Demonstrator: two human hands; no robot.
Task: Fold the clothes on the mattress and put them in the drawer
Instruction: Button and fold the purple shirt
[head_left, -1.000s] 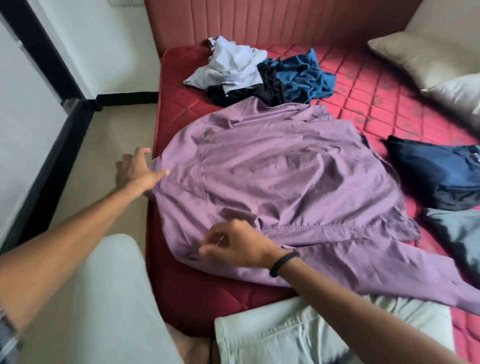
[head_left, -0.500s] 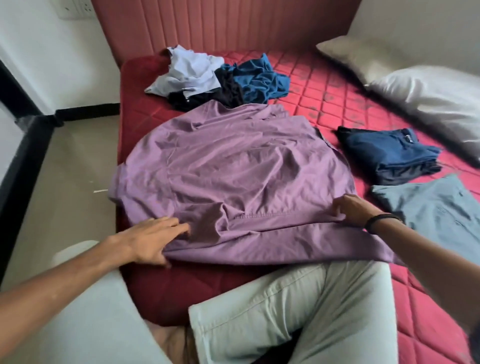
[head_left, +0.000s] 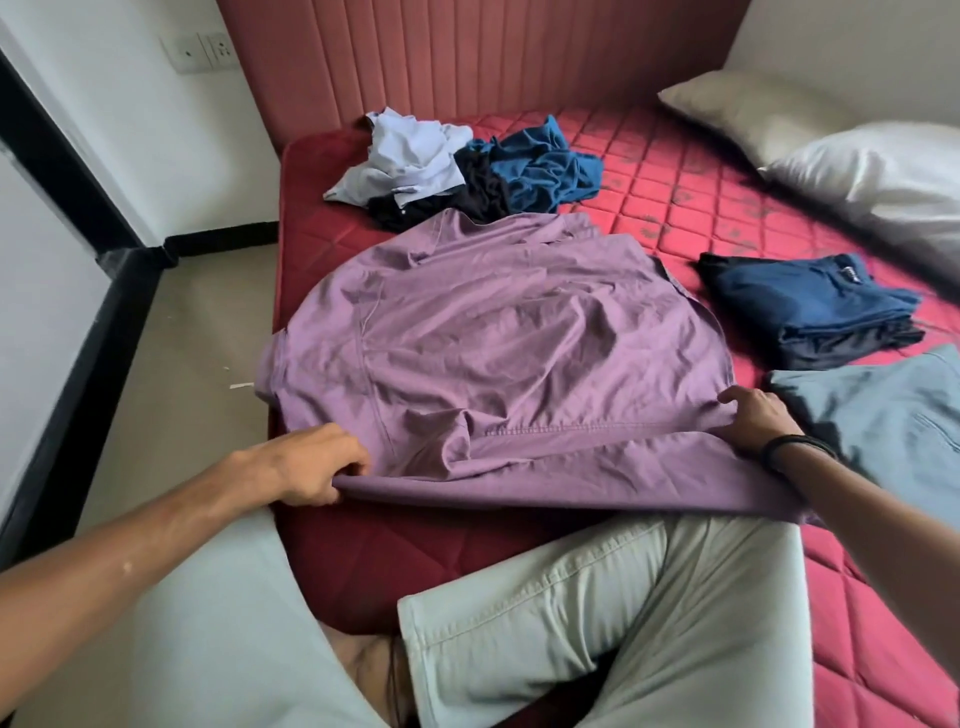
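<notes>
Your left hand (head_left: 306, 470) has come in from the mattress edge and now pinches the near hem of the purple shirt (head_left: 493, 358), fingers curled round the cloth. The shirt lies spread on the red mattress (head_left: 691, 182), its near edge lifted. Your right hand (head_left: 756, 423) has slid out along the hem and grips its other end. That reads as the first fold starting. No drawer is in view, so its contents can't be told.
</notes>
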